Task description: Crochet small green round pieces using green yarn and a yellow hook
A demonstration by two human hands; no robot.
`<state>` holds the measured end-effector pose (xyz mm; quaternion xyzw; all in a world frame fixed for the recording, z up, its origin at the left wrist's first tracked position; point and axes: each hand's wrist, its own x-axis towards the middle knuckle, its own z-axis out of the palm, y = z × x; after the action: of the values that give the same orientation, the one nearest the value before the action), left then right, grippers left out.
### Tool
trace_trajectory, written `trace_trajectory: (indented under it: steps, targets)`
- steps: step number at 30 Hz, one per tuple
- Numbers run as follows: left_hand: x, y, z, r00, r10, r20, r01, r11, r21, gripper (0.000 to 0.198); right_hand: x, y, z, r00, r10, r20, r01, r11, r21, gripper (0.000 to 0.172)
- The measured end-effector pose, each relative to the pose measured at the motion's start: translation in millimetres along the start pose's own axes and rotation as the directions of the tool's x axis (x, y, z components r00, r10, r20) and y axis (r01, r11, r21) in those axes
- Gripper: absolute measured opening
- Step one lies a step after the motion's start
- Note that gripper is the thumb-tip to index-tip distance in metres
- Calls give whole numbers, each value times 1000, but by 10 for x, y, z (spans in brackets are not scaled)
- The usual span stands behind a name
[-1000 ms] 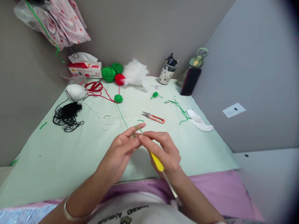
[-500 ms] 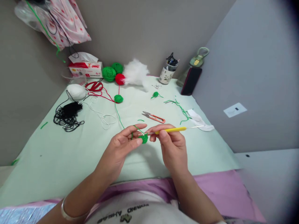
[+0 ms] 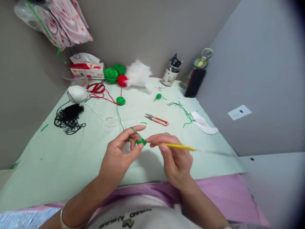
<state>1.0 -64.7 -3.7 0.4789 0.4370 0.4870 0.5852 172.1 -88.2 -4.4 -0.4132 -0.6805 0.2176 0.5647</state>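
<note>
Movement first, from the one head view: the yellow hook, which a second ago pointed back at the person's chest, has swung out and now runs toward three o'clock, its far end blurred and dipping a little. The right hand has its thumb and forefinger closed on the hook's front part, with the other fingers curled under. The left hand pinches the small green knot of crochet between thumb and a lower finger, and its forefinger is stretched out with the green strand running over it. That knot sits just between the two hands, at the hook's tip and clear of the cloth; half a second ago it showed rounder, so I'd judge the stitching is mid-stroke. The strand trails up toward twelve o'clock to a little green ball. The red snips lie near, just past the knuckles at one o'clock. A black tangle of thread lies well apart at ten o'clock, and a white scrap lies at two o'clock. The pale green tablecloth lies bare at nine o'clock and under the wrists. The grey wall closes in at three o'clock, near the hook's tail end.
</note>
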Motion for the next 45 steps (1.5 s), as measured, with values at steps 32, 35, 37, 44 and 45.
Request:
trace_trajectory:
  steps: [32, 35, 37, 44, 45]
  targets:
    - [61, 4, 14, 954, -218, 208, 287, 867, -408, 30, 58, 84, 55, 971, 224, -84, -180, 914, 363, 17]
    - [33, -17, 25, 966, -156, 204, 212, 932, -293, 29, 53, 100, 77, 966, 253, -58, -217, 910, 354, 15]
    - [29, -31, 10, 970, -142, 197, 188, 952, -243, 29, 54, 122, 73, 949, 313, -35, -269, 863, 429, 15]
    - [19, -36, -67, 985, -102, 141, 123, 981, -150, 29, 75, 125, 20, 936, 349, 41, -319, 795, 516, 21]
    - [13, -39, -66, 988, -81, 128, 96, 989, -115, 29, 64, 106, 16, 944, 329, 22, -302, 835, 461, 20]
